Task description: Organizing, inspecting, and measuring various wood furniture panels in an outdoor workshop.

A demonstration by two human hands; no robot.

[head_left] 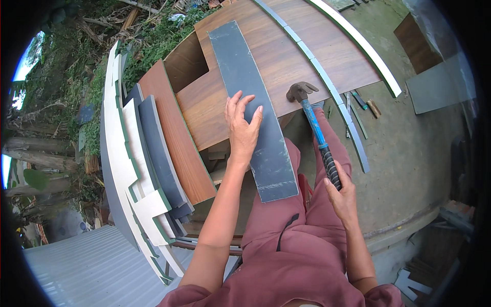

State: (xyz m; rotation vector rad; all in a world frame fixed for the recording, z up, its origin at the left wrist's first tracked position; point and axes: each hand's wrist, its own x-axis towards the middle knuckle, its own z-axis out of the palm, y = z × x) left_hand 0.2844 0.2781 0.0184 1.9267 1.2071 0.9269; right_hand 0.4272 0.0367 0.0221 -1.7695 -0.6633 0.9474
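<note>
My right hand (341, 197) is closed round the black grip of a claw hammer (315, 123) with a blue shaft. Its rusty head points away from me, at the right of a long dark grey board (245, 97). That board lies lengthwise over a wood-grain panel (286, 61), and its near end reaches over my lap. Above the grey board my left hand (241, 125) has its fingers apart and slightly curled, holding nothing. Whether it touches the board I cannot tell.
At the left lean several white, grey and brown boards (174, 138) with cut edges. A silvery strip (327, 77) and a white strip (368, 46) cross the panel's right side. Hand tools, one a green-handled tool (359, 100), lie on the concrete floor (399, 169). A grey sheet (442, 87) stands at the right.
</note>
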